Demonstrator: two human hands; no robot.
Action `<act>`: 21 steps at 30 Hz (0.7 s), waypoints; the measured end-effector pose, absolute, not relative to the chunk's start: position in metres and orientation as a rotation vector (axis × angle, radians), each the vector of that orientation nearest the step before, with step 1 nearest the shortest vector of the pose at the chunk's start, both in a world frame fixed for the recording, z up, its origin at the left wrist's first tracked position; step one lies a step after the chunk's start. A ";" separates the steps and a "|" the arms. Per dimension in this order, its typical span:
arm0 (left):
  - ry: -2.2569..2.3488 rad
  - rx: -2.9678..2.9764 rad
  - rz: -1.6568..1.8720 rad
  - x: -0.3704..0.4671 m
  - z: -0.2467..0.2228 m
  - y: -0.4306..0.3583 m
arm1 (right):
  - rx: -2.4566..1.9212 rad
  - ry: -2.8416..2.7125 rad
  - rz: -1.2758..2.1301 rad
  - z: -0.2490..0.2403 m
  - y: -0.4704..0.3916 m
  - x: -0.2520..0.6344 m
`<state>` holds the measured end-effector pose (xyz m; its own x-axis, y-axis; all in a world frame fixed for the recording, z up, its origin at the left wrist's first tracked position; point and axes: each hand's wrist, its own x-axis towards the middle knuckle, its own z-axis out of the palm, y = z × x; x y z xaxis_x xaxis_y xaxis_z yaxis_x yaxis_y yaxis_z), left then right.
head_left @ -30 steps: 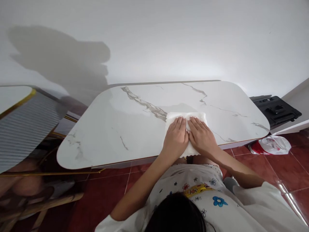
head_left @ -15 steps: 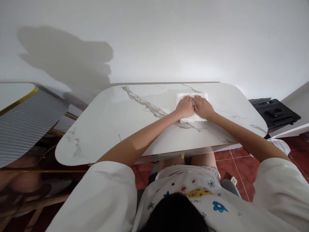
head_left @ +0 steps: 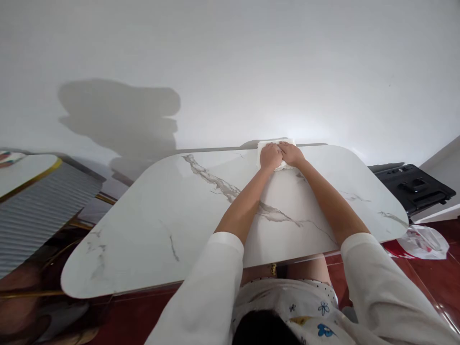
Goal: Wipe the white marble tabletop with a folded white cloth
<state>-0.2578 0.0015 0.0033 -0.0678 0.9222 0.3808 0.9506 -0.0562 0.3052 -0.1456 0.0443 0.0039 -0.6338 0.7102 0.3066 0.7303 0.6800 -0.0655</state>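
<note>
My left hand (head_left: 272, 157) and right hand (head_left: 292, 154) lie over the cloth (head_left: 283, 166), fingers (head_left: 283, 145) together; pressing evenly suits the table (head_left: 143, 230).

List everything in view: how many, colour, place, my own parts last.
cloth: 1, white, under both hands
table: 1, white, veined, centre
fitting: 1, gold, table's near side
cabinet: 1, ribbed grey, gold-edged, left
unclear item: 1, multicoloured, cabinet top
case: 1, black, right
bag: 1, clear and red, floor, right
wall: 1, pale grey, behind table
floor: 1, red, below
blurred shapes: count and colour unclear, lower left
sleeves: 2, white, foreground
left hand: 1, bare, on cloth
right hand: 1, bare, on cloth
</note>
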 end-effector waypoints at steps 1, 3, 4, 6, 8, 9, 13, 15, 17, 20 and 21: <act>-2.117 -2.111 -0.776 -0.258 0.003 0.003 | -1.146 -2.590 -0.096 0.004 0.045 -0.146; -2.109 -2.124 -0.778 -0.257 0.001 0.002 | -1.156 -2.599 -0.114 0.003 0.043 -0.145; -2.104 -2.129 -0.776 -0.257 0.000 0.000 | -1.163 -2.605 -0.124 0.003 0.041 -0.144; -2.089 -2.135 -0.766 -0.255 -0.002 -0.007 | -1.183 -2.616 -0.137 0.003 0.032 -0.142; -2.069 -2.149 -0.756 -0.253 -0.004 -0.017 | -1.197 -2.626 -0.144 0.003 0.019 -0.139; -2.058 -2.159 -0.752 -0.252 -0.005 -0.024 | -1.198 -2.633 -0.146 0.003 0.011 -0.137; -1.998 -2.234 -0.718 -0.251 -0.008 -0.059 | -1.216 -2.642 -0.146 0.004 -0.032 -0.131; -1.979 -2.270 -0.694 -0.250 -0.008 -0.081 | -1.230 -2.635 -0.143 0.005 -0.058 -0.129; -1.986 -2.290 -0.682 -0.249 -0.008 -0.107 | -1.226 -2.645 -0.134 0.007 -0.085 -0.126; -1.998 -2.337 -0.664 -0.249 -0.009 -0.151 | -1.193 -2.674 -0.126 0.008 -0.129 -0.120; -1.986 -2.368 -0.656 -0.250 -0.009 -0.166 | -1.178 -2.673 -0.130 0.007 -0.144 -0.117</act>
<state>-0.2499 -0.1657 -0.0092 0.1235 0.9460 0.2997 0.9383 -0.2096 0.2749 -0.1171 -0.1437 0.0074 -0.6556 0.7185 0.2323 0.7376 0.6752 -0.0066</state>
